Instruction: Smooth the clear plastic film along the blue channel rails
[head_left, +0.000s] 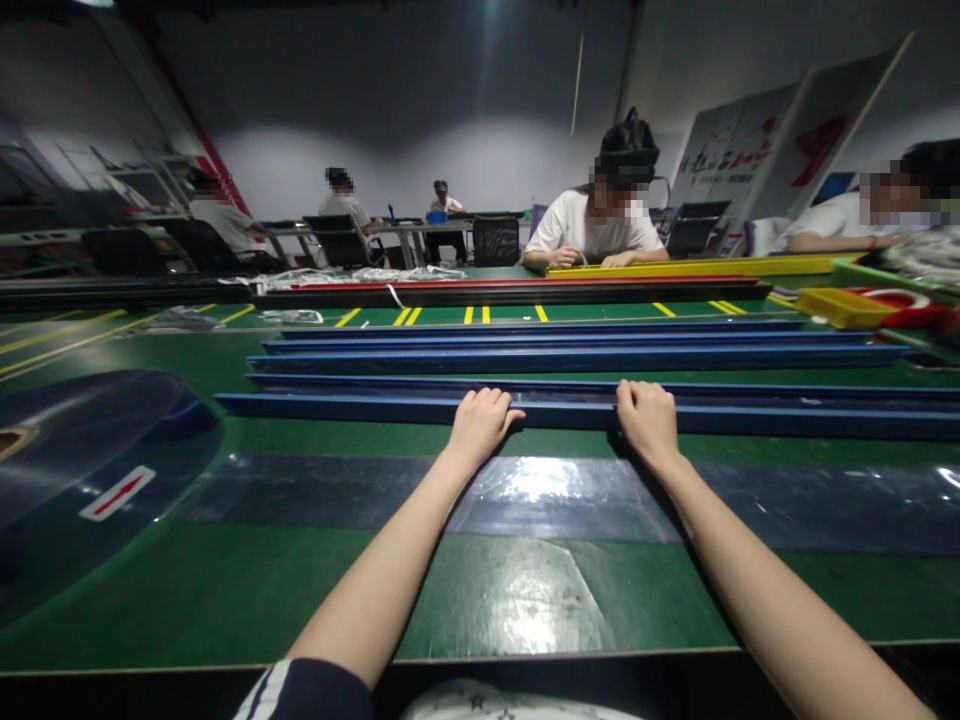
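Head camera, and the left hand and right hand are on the nearest blue channel, lying crosswise on the green counter just beyond a clear plastic strip. Fingers on both curl over its near wall, holding it; tips hidden, so how tightly, can't tell. Best keep those 2 grips level, pressure even, so this long piece doesn't twist. Its right end runs out of view, glare masks some strip, and the clear plastic roll is cut off at left.
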